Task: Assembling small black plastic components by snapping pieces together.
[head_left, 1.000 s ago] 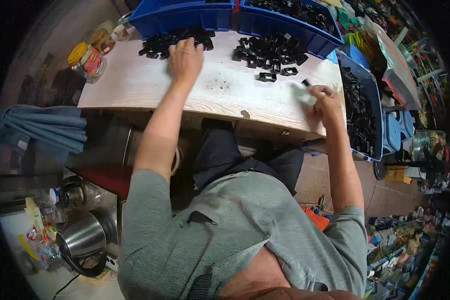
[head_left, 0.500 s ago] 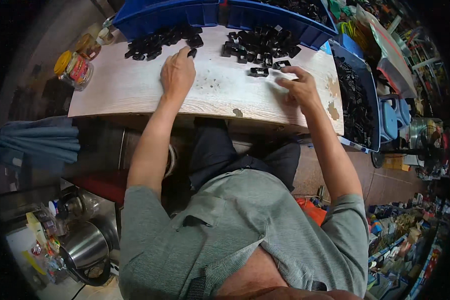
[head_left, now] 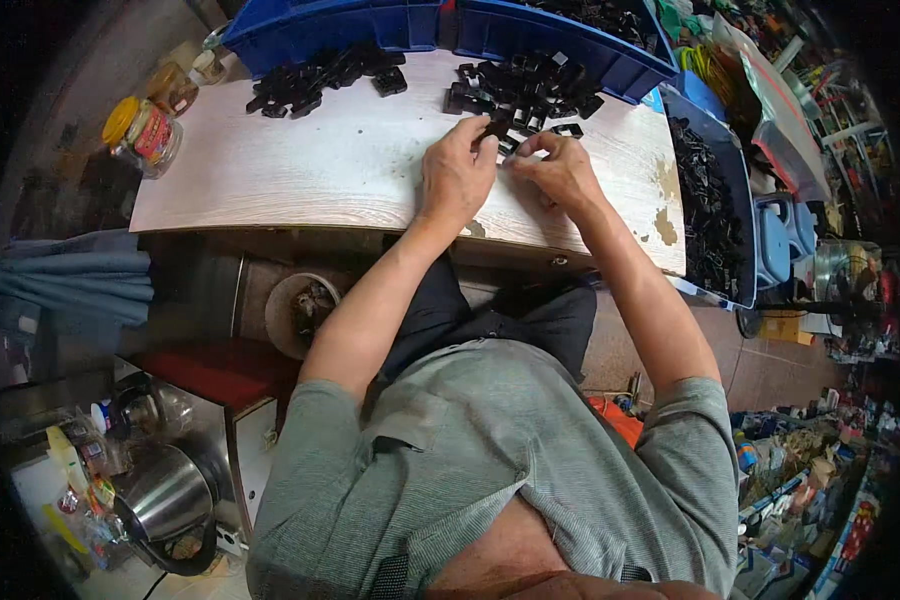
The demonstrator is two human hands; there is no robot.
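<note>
Left hand (head_left: 457,172) sits narrow at the near edge of the right heap (head_left: 530,85) of black parts, thumb and forefinger closed on a small black part (head_left: 495,130). Right hand (head_left: 562,175) faces it from just beside — thumb and forefinger drawn close together, though whether they grip anything is too small to tell. Beyond the 2 hands, the right heap spreads in front of the right blue bin (head_left: 570,48), which holds more dark pieces. The left heap (head_left: 320,78), also black parts, lies well apart from both hands, near the left blue bin (head_left: 340,38). Both heaps rest on a white wood-grain table (head_left: 310,165); 1 clear jar (head_left: 155,140) with a yellow lid stands at its left end — and a paler blue bin (head_left: 753,225), filled with black pieces, is beside its right edge.
</note>
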